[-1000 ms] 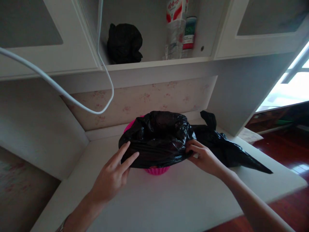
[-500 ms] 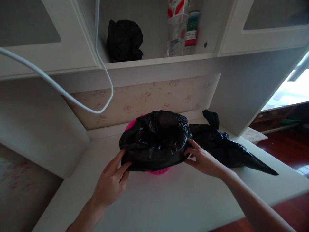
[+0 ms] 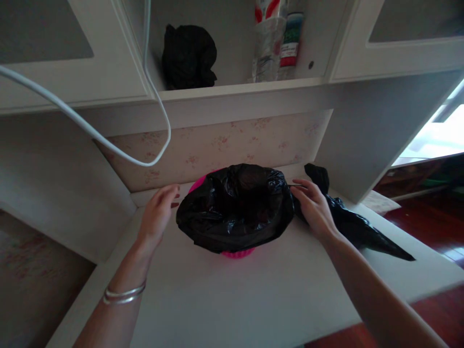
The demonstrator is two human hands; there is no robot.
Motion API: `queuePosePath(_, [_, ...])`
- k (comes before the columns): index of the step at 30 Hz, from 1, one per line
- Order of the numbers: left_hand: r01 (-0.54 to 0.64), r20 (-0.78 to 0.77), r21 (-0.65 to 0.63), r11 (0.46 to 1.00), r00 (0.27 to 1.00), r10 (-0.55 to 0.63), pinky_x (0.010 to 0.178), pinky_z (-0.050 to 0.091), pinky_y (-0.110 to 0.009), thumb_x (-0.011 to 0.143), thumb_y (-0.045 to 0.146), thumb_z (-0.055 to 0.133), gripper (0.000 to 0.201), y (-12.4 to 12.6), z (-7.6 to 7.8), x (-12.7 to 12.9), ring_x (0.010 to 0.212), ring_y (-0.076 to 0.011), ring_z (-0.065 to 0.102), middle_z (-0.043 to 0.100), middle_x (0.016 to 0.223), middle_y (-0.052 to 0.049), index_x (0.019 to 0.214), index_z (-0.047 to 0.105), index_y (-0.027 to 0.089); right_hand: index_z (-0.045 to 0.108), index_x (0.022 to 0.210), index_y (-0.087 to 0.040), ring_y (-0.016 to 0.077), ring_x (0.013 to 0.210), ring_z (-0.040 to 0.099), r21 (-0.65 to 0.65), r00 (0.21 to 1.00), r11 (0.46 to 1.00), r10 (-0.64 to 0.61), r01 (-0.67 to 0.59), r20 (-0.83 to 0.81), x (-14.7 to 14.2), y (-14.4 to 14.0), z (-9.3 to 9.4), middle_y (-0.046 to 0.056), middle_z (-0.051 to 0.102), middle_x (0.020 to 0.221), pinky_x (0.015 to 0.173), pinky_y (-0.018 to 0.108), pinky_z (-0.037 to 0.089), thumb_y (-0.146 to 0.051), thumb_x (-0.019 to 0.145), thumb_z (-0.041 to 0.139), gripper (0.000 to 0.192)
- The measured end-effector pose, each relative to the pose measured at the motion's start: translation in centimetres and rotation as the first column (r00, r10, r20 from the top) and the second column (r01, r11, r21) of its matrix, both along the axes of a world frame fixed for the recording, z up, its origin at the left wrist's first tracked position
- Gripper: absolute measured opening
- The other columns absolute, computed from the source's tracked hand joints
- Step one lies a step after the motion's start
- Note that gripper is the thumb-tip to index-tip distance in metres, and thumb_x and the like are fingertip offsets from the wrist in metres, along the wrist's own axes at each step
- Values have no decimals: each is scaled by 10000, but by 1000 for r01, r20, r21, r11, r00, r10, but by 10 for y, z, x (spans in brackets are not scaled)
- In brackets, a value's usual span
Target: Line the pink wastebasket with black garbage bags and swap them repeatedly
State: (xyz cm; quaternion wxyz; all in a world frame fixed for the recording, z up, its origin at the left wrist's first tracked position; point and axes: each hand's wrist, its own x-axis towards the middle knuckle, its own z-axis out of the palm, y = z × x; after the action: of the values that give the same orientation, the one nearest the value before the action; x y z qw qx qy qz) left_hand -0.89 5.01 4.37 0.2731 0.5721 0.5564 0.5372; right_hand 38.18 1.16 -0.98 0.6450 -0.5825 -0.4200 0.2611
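A small pink basket (image 3: 237, 253) stands on a white desk (image 3: 235, 299), lined with a black plastic bag (image 3: 235, 208) whose edge is folded down over the rim. My left hand (image 3: 157, 215) hovers at the basket's left side with fingers spread, holding nothing and just clear of the bag. On the right side my right hand (image 3: 313, 205) rests with fingers extended at the bag's edge; whether it grips the plastic is unclear. A second black bag (image 3: 353, 224) lies flat on the desk behind and under my right hand.
A white cable (image 3: 90, 133) loops down in front of the cabinets at upper left. The open shelf above holds a black bundle (image 3: 188, 55) and bottles (image 3: 277, 41). The desk's side panel (image 3: 362, 140) stands to the right, with dark wood floor (image 3: 431, 227) beyond.
Both hands have moved from the bag's front edge back along the basket's sides. My left hand has let go and opened. The bag now sits lower over the rim.
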Motion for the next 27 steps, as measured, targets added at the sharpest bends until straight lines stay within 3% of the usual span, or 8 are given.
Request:
queuePosePath(5, [139,-71,-153,978,986,-151,891,545,-382,760,569,767,463,30,2,15,1038,-312,723,794,1126,-118,1022,805,189,672,1255,-312,261,1115,720,-151,978,972,163,-182,-128,1,45,7,35,774,1170,967,398,600,-540,929,599,405])
queuePosePath(9, [124,-112,-175,977,983,-144,847,528,-356,736,469,799,325,11,4,10,945,-293,732,811,1063,-90,935,817,212,732,1036,-234,265,902,775,-275,884,852,369,-445,-286,8,59,14,70,816,944,848,396,644,-451,942,581,281])
queuePosePath(12, [124,-90,-202,972,985,-144,762,519,-341,728,512,801,348,-7,5,3,870,-285,733,814,989,-87,899,810,210,735,951,-214,255,770,774,-303,836,794,422,-528,-352,9,58,15,80,811,839,755,372,652,-357,911,648,173])
queuePosePath(17, [175,55,-189,966,984,-167,730,521,-288,699,582,826,445,-29,-2,-2,860,-232,710,766,927,-69,889,739,189,745,1002,-192,248,732,775,-242,830,820,414,-519,-374,7,56,18,98,821,902,709,349,651,-244,865,703,152])
queuePosePath(20, [253,339,-257,933,927,-159,685,534,-241,623,532,921,572,-37,-5,-4,872,-190,708,744,1039,-58,1033,691,206,735,1112,-220,239,797,785,-190,825,838,416,-512,-383,10,61,24,67,826,987,777,348,655,-203,857,690,259])
queuePosePath(22, [324,478,-332,886,868,-138,514,439,-164,544,488,989,703,-41,-6,-5,680,-97,648,727,1068,-33,1115,675,225,721,1164,-249,229,822,786,-170,831,854,401,-491,-385,12,68,29,37,826,1023,811,351,654,-194,868,647,310])
queuePosePath(25, [344,455,-412,844,880,-137,366,194,-147,569,615,948,719,-47,-5,-6,437,-1,406,706,993,7,1112,677,231,719,1177,-252,245,875,786,-164,834,859,397,-485,-383,13,78,35,35,824,1043,864,387,648,-243,900,578,311])
queuePosePath(27, [360,385,-427,829,902,-194,379,244,-164,694,780,777,656,-51,-5,-5,449,-40,428,664,821,11,988,679,202,739,1122,-220,285,895,784,-186,832,846,408,-499,-376,12,84,37,80,824,1014,881,436,646,-366,940,559,295])
